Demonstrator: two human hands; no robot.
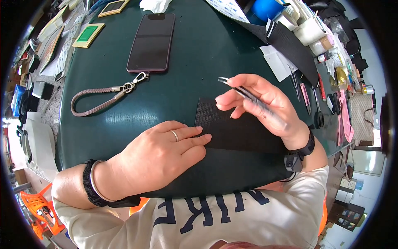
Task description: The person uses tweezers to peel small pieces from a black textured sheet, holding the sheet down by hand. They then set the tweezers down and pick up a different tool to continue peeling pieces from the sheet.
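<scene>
On the dark green tabletop lies a black sheet (244, 135) with small rows of raised or cut marks near its far left corner. The outstretched fingers of my left hand (166, 151) rest flat on the sheet's left edge, with a ring on one finger. Above the sheet, my right hand (265, 101) is closed on dark, slim tweezers (248, 95). Their metal end points up and to the left, past the fingertips; the part by the palm is blurred. The tweezers are clear of the sheet.
A phone (151, 43) with a braided wrist strap (97, 99) lies at the far left. Beyond it are a framed green piece (88, 35) and white tissue (156, 5). Scissors (318, 112), more tweezers (294, 85) and a curled black strip (290, 50) lie right.
</scene>
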